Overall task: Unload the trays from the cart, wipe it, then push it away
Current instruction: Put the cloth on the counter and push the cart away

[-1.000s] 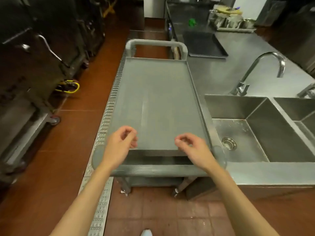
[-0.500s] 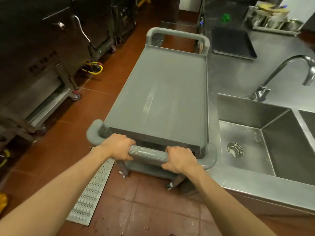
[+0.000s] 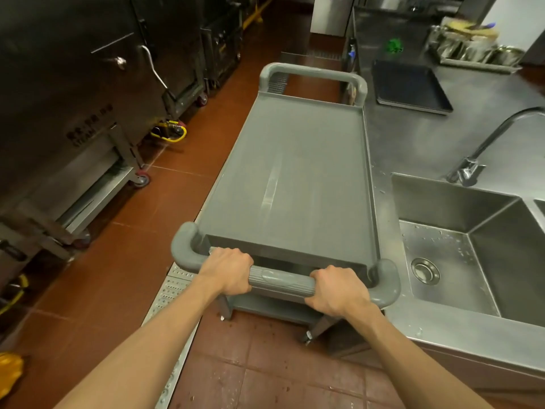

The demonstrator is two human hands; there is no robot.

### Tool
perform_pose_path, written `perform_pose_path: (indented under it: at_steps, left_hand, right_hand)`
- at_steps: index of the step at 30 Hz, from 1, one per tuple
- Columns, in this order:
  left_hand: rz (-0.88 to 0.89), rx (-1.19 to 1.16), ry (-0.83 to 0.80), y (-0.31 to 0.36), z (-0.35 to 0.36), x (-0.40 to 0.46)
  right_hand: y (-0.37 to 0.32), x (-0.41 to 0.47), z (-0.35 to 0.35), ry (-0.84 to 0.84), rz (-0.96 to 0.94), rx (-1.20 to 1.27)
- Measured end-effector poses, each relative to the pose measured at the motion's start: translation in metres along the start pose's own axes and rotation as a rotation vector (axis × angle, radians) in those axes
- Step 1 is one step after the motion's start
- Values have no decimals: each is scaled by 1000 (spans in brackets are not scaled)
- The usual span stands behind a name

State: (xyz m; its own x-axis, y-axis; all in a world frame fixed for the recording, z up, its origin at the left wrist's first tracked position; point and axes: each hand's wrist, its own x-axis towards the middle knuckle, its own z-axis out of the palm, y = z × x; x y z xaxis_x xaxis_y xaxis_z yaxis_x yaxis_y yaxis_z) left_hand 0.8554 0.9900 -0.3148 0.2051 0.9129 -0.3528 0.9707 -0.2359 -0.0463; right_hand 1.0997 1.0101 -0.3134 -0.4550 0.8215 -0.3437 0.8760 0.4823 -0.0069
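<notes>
A grey plastic cart stands in front of me, its bare top shelf carrying nothing. Its near handle bar runs across at the bottom of the shelf. My left hand is wrapped around the left part of that bar. My right hand grips the right part of it. A dark tray lies on the steel counter to the right of the cart's far end. The cart's right side runs along the counter edge.
A steel counter with a sink and tap lies right of the cart. Dark wheeled ovens line the left side. A metal drain grate runs along the red tile floor. Containers stand at the back right.
A second ago both hands hovered apart over the cart's near end; they then closed on the handle bar. Since half a second ago the grip has held and the view shifted slightly.
</notes>
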Motion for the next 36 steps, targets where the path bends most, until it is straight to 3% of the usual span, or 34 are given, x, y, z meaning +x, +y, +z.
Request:
perform_pose_path:
  at_steps: [14,26,36]
  left_hand:
    - [-57,-13,29,-93,21,-35]
    - [-117,-64,-6,-219,36,-77]
    - [-88,-48,-4,-311,46,-71]
  right_hand:
    - [-88,43,-17,12,-74,-31]
    - [-215,96,-38,27,-94,-18]
    - [-281,149,-55,38,-78,-35]
